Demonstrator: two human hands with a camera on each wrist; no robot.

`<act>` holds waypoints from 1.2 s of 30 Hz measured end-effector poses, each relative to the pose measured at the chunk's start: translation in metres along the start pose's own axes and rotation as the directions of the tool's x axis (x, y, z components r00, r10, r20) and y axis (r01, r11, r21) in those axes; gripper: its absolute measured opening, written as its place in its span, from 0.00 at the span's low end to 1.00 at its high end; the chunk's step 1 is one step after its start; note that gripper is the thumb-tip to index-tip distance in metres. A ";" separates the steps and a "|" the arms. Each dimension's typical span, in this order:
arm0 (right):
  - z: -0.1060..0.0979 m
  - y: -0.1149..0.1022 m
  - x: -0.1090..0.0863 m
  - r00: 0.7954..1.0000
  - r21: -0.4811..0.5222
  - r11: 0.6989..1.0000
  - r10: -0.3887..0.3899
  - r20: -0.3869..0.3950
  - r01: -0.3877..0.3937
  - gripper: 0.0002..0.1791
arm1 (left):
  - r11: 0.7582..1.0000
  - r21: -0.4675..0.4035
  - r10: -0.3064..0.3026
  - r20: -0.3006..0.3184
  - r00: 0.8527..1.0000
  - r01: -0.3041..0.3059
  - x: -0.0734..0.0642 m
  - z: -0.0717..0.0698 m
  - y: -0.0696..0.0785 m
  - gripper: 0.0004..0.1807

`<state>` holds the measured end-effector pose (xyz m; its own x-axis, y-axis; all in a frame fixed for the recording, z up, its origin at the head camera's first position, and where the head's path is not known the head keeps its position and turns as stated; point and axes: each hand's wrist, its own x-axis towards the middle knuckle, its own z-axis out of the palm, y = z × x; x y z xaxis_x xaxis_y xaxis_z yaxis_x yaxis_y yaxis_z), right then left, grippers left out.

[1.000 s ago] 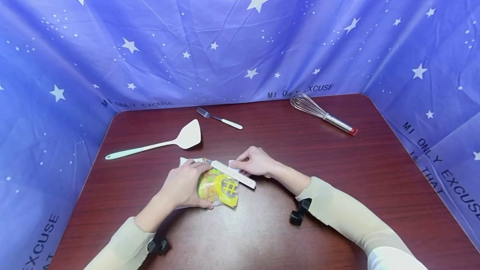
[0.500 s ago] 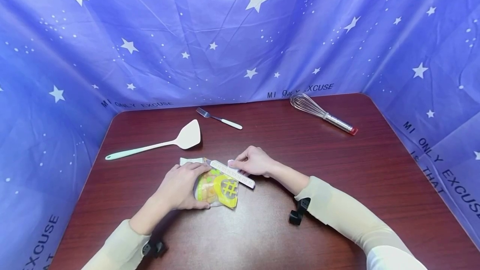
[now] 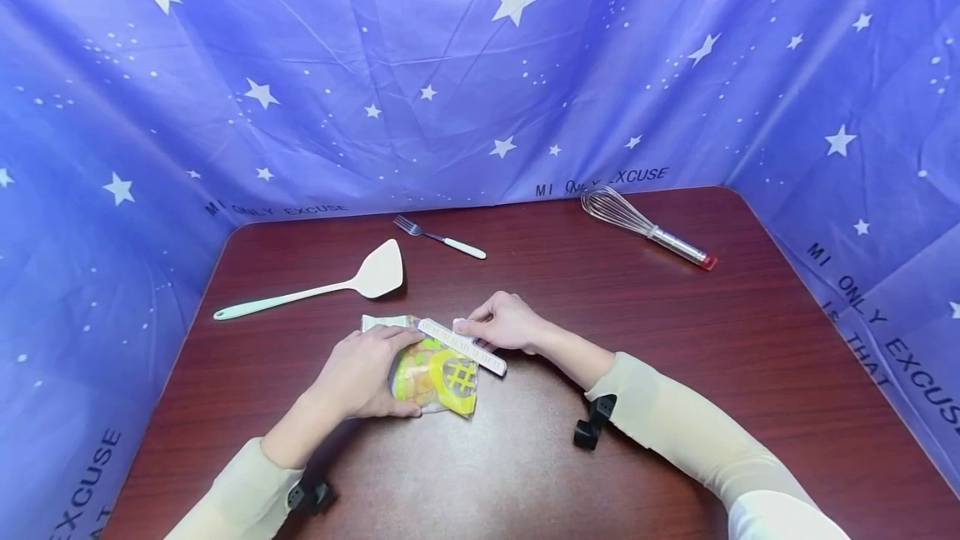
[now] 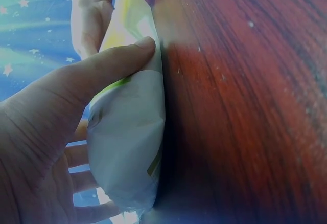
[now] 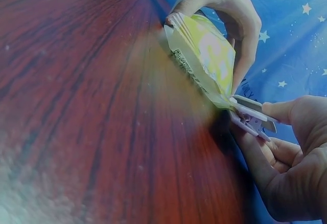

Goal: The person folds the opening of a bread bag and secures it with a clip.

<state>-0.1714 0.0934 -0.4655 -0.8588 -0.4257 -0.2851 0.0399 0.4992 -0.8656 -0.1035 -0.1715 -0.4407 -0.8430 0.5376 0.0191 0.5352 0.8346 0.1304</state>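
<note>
Your left hand (image 3: 358, 375) grips the packet (image 3: 438, 380) between your hands; your right hand (image 3: 513, 323) pinches the pale clip (image 3: 467, 348) at its edge. Clipping seems underway; the next move likely calls for holding that edge steady.

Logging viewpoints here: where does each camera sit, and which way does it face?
Head: worn on the head, facing forward and down at the table; left hand, right hand, sleeves show.
Left wrist: on that wrist, facing the bag; both hands show.
Right wrist: on that wrist, facing the clip; both hands show.
Both wrist views share the bag.
</note>
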 end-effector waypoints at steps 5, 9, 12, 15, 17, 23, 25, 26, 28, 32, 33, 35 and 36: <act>0.000 -0.003 0.000 1.000 -0.008 1.000 -0.001 0.003 0.001 0.17 | 1.000 -0.004 -0.002 -0.002 1.000 0.002 0.001 0.000 0.001 0.56; 0.000 -0.004 0.001 1.000 -0.021 1.000 -0.005 0.006 0.006 0.17 | 1.000 -0.005 -0.002 -0.005 1.000 0.001 0.001 0.000 0.001 0.56; 0.001 -0.005 0.003 1.000 -0.034 0.999 -0.005 0.005 0.005 0.17 | 1.000 -0.004 -0.002 -0.004 1.000 0.002 0.001 0.000 0.001 0.56; 0.001 -0.006 0.004 1.000 -0.047 0.999 -0.005 0.005 0.005 0.17 | 1.000 -0.006 -0.005 0.001 1.000 0.005 0.001 -0.001 0.002 0.56; 0.001 -0.007 0.004 1.000 -0.052 0.999 -0.005 0.005 0.005 0.17 | 1.000 -0.007 -0.007 0.002 1.000 0.007 0.001 -0.002 0.001 0.56; 0.001 -0.007 0.006 1.000 -0.060 0.998 0.002 -0.004 -0.003 0.17 | 1.000 -0.010 -0.004 0.003 1.000 0.005 0.003 -0.001 0.001 0.55; 0.002 -0.007 0.007 1.000 -0.060 0.998 0.003 -0.006 -0.004 0.17 | 1.000 -0.010 -0.004 0.002 1.000 0.004 0.003 0.000 0.000 0.55; 0.002 -0.008 0.007 1.000 -0.056 0.998 0.006 -0.005 -0.006 0.17 | 1.000 -0.011 -0.003 0.000 1.000 0.003 0.003 0.000 0.000 0.55; 0.003 -0.007 0.009 1.000 -0.052 0.999 0.007 -0.003 -0.007 0.17 | 1.000 -0.018 -0.003 -0.001 1.000 0.003 0.003 0.000 0.000 0.55; 0.004 -0.008 0.010 1.000 -0.039 0.999 0.012 -0.002 -0.012 0.17 | 0.999 -0.035 -0.004 0.005 1.000 0.004 0.004 0.000 0.000 0.55; 0.004 -0.009 0.011 1.000 -0.037 0.999 0.012 -0.003 -0.012 0.17 | 0.999 -0.037 -0.005 0.006 1.000 0.005 0.005 0.000 0.001 0.55; 0.004 -0.009 0.011 1.000 -0.044 0.999 0.010 -0.003 -0.010 0.17 | 0.999 -0.033 -0.008 0.008 1.000 0.009 0.005 -0.001 0.001 0.55; 0.004 -0.010 0.011 1.000 -0.049 0.999 0.008 -0.003 -0.008 0.17 | 0.999 -0.031 -0.010 0.009 1.000 0.010 0.005 -0.001 0.001 0.55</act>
<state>-0.1792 0.0804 -0.4620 -0.8601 -0.4190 -0.2909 0.0220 0.5393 -0.8418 -0.1074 -0.1684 -0.4396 -0.8476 0.5306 0.0086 0.5248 0.8358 0.1612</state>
